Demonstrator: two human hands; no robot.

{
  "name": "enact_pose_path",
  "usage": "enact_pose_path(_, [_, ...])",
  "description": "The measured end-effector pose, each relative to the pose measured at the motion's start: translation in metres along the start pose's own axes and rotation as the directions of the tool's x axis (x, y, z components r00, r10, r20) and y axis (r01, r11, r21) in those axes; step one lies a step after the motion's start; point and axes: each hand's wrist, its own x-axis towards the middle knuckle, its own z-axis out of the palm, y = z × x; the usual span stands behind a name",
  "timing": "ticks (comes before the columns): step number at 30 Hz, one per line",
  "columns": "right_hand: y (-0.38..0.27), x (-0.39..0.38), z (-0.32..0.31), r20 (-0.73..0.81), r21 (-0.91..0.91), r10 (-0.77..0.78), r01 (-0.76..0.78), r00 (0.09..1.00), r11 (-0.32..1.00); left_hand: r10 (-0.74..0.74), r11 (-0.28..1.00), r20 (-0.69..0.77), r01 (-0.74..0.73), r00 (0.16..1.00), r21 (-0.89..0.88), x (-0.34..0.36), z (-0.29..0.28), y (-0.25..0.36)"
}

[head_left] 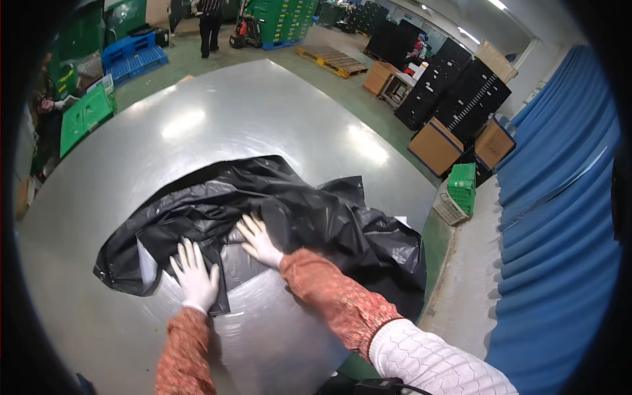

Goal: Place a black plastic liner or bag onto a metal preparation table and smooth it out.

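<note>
A crumpled sheet of black plastic [309,220], perhaps a large bag, lies across the metal table [217,112]. My left hand [196,275], in a white glove, rests flat with spread fingers on the near left part of the plastic. Gloved in white too, my right hand [259,241] presses on the plastic near its middle, fingers stretched out. A white patch [147,263] shows at a fold beside my left hand. The plastic's right end reaches the table's right edge.
Blue curtain [559,217] hangs at the right. Beyond the table stand black crates [454,89], cardboard boxes [436,146], a wooden pallet [332,60] and stacked green crates [284,23]. A green bin [85,118] is at the left. A person [210,26] stands far off.
</note>
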Motion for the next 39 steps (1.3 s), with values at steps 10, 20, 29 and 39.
enact_pose_path(10, [-0.063,-0.036,-0.035,0.073,-0.091,-0.126,0.133,0.989,0.987,-0.003,0.993,0.082,0.013,0.997,-0.117,-0.078,-0.003,0.0])
enact_pose_path(20, [-0.143,-0.077,-0.047,0.543,-0.183,0.044,0.067,0.839,0.981,-0.148,0.988,0.323,0.152,0.935,0.014,-0.12,-0.044,-0.002])
enact_pose_path(29, [-0.25,-0.169,-0.078,0.679,-0.029,-0.056,0.102,0.732,0.994,-0.1,0.995,0.374,0.097,0.922,0.027,-0.258,-0.091,-0.007])
enact_pose_path(39, [-0.319,-0.22,-0.072,0.657,0.448,-0.524,0.279,0.543,0.85,-0.204,0.978,0.588,0.141,0.783,0.151,-0.442,-0.145,-0.031])
